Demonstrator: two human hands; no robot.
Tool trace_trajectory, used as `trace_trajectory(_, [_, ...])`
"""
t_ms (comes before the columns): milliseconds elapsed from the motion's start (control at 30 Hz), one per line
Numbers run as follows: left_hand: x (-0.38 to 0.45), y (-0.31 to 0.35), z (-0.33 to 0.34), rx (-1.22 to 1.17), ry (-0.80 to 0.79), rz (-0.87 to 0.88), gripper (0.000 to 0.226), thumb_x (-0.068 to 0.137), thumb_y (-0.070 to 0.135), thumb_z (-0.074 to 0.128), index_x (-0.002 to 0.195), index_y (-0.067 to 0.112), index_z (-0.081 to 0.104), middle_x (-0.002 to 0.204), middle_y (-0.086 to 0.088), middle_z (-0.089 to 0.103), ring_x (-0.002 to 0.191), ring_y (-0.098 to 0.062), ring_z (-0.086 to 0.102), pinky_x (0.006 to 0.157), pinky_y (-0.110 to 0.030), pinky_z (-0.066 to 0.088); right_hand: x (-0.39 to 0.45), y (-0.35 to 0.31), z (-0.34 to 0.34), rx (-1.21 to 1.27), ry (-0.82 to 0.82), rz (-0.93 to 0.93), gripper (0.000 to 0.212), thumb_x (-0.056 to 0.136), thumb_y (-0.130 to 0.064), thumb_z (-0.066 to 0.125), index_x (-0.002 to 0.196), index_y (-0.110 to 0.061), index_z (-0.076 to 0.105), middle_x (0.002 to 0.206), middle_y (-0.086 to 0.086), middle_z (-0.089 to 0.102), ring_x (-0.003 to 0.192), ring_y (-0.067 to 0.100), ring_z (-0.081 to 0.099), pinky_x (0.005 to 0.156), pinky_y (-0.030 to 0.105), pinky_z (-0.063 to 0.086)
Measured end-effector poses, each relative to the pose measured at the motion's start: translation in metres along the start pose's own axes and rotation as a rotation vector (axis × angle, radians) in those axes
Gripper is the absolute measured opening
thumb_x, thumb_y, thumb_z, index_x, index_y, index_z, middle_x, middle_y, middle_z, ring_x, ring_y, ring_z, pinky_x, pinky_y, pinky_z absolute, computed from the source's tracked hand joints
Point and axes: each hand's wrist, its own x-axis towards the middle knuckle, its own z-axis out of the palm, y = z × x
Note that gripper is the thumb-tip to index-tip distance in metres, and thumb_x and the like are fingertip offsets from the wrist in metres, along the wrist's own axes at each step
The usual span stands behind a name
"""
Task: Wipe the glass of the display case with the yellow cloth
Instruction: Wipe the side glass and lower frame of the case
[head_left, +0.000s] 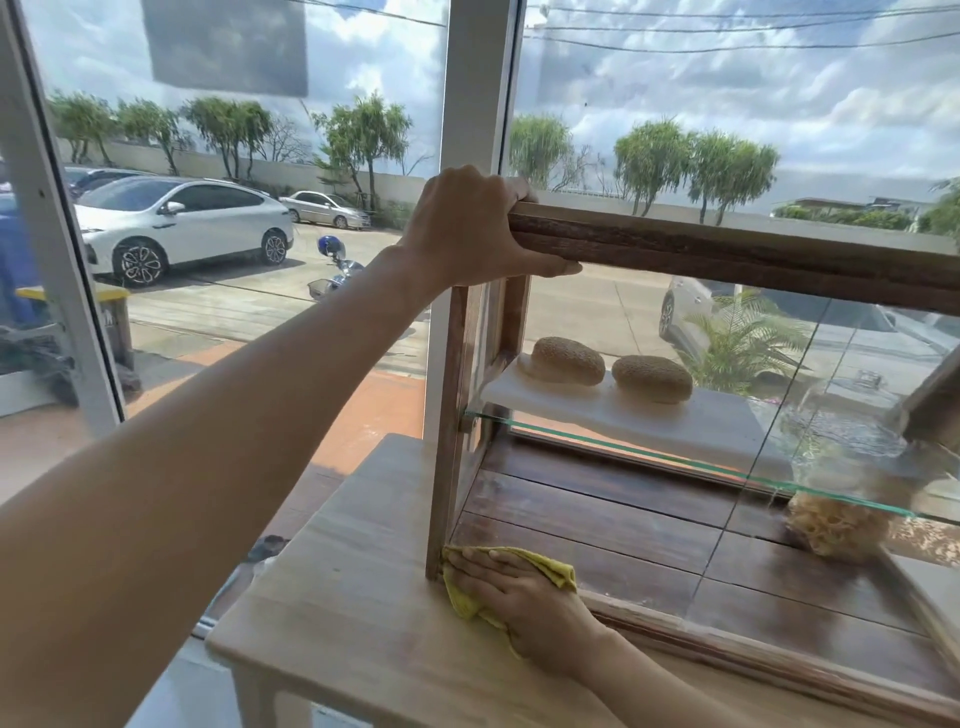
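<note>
A wooden-framed display case (727, 249) with glass panes stands on a light wooden table (343, 587). My left hand (472, 228) grips the top left corner of its frame. Low down, my right hand (514, 597) presses the yellow cloth (550, 566) flat against the bottom left corner of the front glass (623, 493). My fingers cover most of the cloth.
Inside the case, two sesame buns (566, 360) lie on a white tray (675, 421) on a glass shelf, and a pale pastry (831, 525) sits on the case floor. Large windows (234, 208) behind show a car park. The table's left edge is close to the case.
</note>
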Motion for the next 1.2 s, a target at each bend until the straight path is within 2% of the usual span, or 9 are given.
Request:
trace_trajectory(100, [-0.001,-0.001,0.001,0.001,-0.001,-0.007,0.083,0.056,0.085,0.053,0.107,0.021,0.07,0.074,0.004,0.071,0.063,-0.007,0.059,0.076,-0.021,0.049,-0.001,-0.001,0.002,-0.03,0.126,-0.047,0.05,0.089,-0.012,0.039,0.139,-0.02,0.047,0.146,-0.005,0.044,0.137,0.007,0.034,0.112,0.026,0.03])
trace_trajectory(167, [-0.001,0.0,0.001,-0.001,-0.003,-0.016,0.084,0.054,0.086,0.048,0.104,0.022,0.07,0.074,0.005,0.072,0.066,-0.008,0.062,0.077,-0.022,0.05,0.001,-0.006,-0.007,-0.001,0.274,-0.066,0.044,0.091,-0.01,0.043,0.132,-0.017,0.054,0.139,-0.002,0.053,0.13,0.013,0.045,0.103,0.033,0.041])
trace_trajectory(267, [0.0,0.0,0.002,0.004,-0.012,-0.033,0.088,0.052,0.089,0.042,0.104,0.023,0.07,0.074,0.005,0.072,0.066,-0.007,0.062,0.078,-0.023,0.052,0.01,-0.012,-0.047,0.039,0.58,-0.072,0.033,0.101,-0.011,0.039,0.13,-0.009,0.056,0.135,0.005,0.056,0.122,0.019,0.052,0.101,0.034,0.044])
trace_trajectory(367, [-0.001,-0.001,0.002,0.015,-0.01,-0.043,0.089,0.051,0.089,0.043,0.105,0.024,0.07,0.075,0.005,0.072,0.067,-0.007,0.061,0.079,-0.022,0.05,0.03,-0.007,-0.108,-0.065,0.847,-0.078,0.032,0.098,-0.008,0.049,0.13,-0.005,0.053,0.134,0.01,0.055,0.121,0.022,0.054,0.102,0.035,0.044])
trace_trajectory(500, [-0.002,-0.001,0.002,0.03,0.013,-0.024,0.083,0.056,0.085,0.054,0.106,0.021,0.07,0.075,0.004,0.072,0.065,-0.008,0.06,0.074,-0.019,0.044,0.06,0.015,-0.167,-0.326,1.032,-0.033,0.031,0.097,-0.002,0.051,0.127,-0.004,0.058,0.133,0.011,0.056,0.124,0.023,0.053,0.1,0.038,0.045])
trace_trajectory(633, [-0.001,-0.002,0.003,0.015,0.016,-0.037,0.083,0.056,0.086,0.052,0.106,0.022,0.07,0.076,0.006,0.072,0.063,-0.004,0.053,0.076,-0.02,0.046,0.08,0.036,-0.172,-0.488,0.91,0.064,0.04,0.091,0.005,0.05,0.13,-0.003,0.057,0.137,0.013,0.053,0.129,0.027,0.049,0.104,0.04,0.041])
trace_trajectory(867, [0.001,-0.002,0.004,0.003,0.008,-0.033,0.088,0.052,0.089,0.043,0.104,0.024,0.071,0.073,0.006,0.071,0.064,-0.007,0.059,0.076,-0.023,0.052,0.084,0.034,-0.165,-0.432,0.724,0.097,0.049,0.093,-0.007,0.034,0.141,-0.003,0.042,0.149,0.012,0.038,0.139,0.022,0.034,0.116,0.037,0.024])
trace_trajectory(1033, [0.001,-0.003,0.005,0.014,0.006,-0.02,0.087,0.053,0.09,0.044,0.102,0.023,0.071,0.072,0.006,0.071,0.066,-0.01,0.064,0.075,-0.027,0.054,0.066,0.032,-0.127,-0.465,0.587,0.05,0.063,0.083,-0.007,0.061,0.143,-0.004,0.039,0.151,0.011,0.034,0.141,0.02,0.028,0.117,0.036,0.02])
trace_trajectory(1200, [0.001,-0.001,0.002,0.01,0.007,-0.015,0.088,0.054,0.089,0.044,0.104,0.021,0.071,0.073,0.004,0.072,0.067,-0.011,0.066,0.076,-0.028,0.054,0.047,0.024,-0.078,-0.39,0.434,0.015,0.07,0.081,-0.009,0.065,0.144,-0.005,0.036,0.153,0.009,0.03,0.143,0.018,0.024,0.12,0.033,0.014])
